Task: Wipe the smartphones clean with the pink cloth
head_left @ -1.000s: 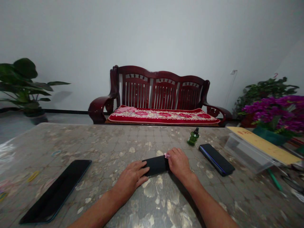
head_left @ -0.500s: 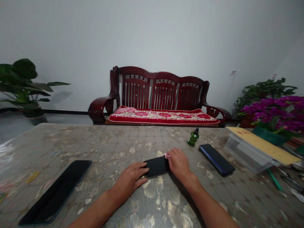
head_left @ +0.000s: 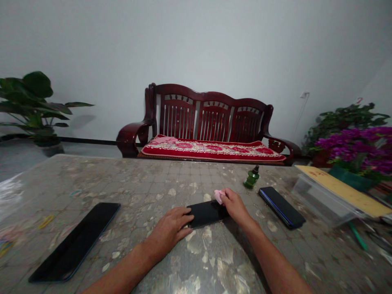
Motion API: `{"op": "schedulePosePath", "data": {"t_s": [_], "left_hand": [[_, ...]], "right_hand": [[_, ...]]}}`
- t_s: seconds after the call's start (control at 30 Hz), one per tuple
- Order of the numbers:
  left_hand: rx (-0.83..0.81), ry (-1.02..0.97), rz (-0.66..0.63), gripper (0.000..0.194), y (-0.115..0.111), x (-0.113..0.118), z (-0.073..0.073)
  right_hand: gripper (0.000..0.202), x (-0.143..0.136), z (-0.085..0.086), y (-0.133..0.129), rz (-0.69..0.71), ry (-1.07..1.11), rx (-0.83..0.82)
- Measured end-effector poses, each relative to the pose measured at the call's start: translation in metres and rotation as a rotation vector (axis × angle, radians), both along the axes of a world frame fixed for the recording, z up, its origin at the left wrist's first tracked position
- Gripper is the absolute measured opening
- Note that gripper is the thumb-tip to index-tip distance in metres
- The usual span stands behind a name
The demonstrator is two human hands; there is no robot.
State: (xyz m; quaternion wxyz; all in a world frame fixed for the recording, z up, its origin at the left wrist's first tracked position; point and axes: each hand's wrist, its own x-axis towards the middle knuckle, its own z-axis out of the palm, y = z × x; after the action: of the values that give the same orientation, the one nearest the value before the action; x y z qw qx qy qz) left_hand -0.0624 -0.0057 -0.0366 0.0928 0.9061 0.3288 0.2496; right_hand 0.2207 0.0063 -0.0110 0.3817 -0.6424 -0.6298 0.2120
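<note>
A black smartphone (head_left: 206,214) lies face up on the patterned table, its right end partly behind my right hand. My left hand (head_left: 170,224) grips its left end, fingertips on the screen edge and thumb along the near side. Pinched in my right hand (head_left: 234,205) is a small pink cloth (head_left: 218,196), held at the phone's far right corner. A bigger dark device, like a large phone or tablet (head_left: 79,241), lies to the left. On the right are another dark phone (head_left: 282,207), perhaps in a case or stacked, and a green bottle (head_left: 251,178) with a black top.
At the right edge stands a clear plastic box (head_left: 321,200) with a yellow board (head_left: 346,190) on top, beside purple flowers (head_left: 358,149). Rubber bands (head_left: 45,221) lie at far left. A red wooden bench (head_left: 211,118) stands beyond the table (head_left: 147,179).
My right hand has lifted slightly and turned, so more of the pink cloth and the phone's right end shows. My left hand keeps its place on the phone. The view has shifted a little.
</note>
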Motion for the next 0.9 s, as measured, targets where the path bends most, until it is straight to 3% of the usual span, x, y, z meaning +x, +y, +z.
{"op": "schedulePosePath", "data": {"t_s": [0.2, 0.37, 0.5, 0.73, 0.9], "left_hand": [[0.03, 0.009, 0.002, 0.03, 0.0, 0.001, 0.002], [0.022, 0.017, -0.006, 0.032, -0.002, 0.002, 0.006], [0.012, 0.023, 0.01, 0.034, -0.003, 0.003, 0.007], [-0.001, -0.009, 0.006, 0.034, -0.002, 0.004, 0.005], [0.001, -0.01, 0.006, 0.031, -0.003, 0.004, 0.005]], "right_hand": [[0.027, 0.006, 0.002, 0.003, 0.026, 0.028, -0.009], [0.023, 0.002, 0.019, -0.008, -0.004, -0.229, 0.02], [0.024, -0.008, 0.022, -0.017, 0.097, -0.464, 0.069], [0.023, -0.027, 0.023, -0.024, 0.149, -0.55, 0.075], [0.023, -0.025, 0.027, -0.021, 0.023, -0.708, 0.025]]}}
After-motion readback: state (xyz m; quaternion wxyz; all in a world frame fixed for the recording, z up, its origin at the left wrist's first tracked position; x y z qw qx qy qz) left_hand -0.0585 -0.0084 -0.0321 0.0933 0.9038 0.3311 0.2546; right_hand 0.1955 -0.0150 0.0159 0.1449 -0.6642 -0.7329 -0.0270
